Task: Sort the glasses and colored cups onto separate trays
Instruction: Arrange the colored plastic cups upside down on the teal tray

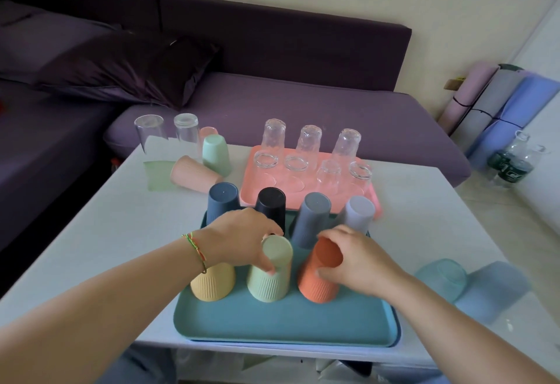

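Note:
A teal tray lies near me with several upside-down colored cups on it. My left hand grips the light green cup near its top. My right hand holds the orange cup beside it. A yellow cup stands under my left wrist. Behind them stand a navy cup, a black cup, a grey-blue cup and a pale grey cup. A pink tray beyond holds several upturned clear glasses.
At the table's far left stand two clear glasses, a mint cup, a pink cup behind it, and a peach cup on its side by a green sheet. Blurred teal and blue cups lie at right. A purple sofa is behind.

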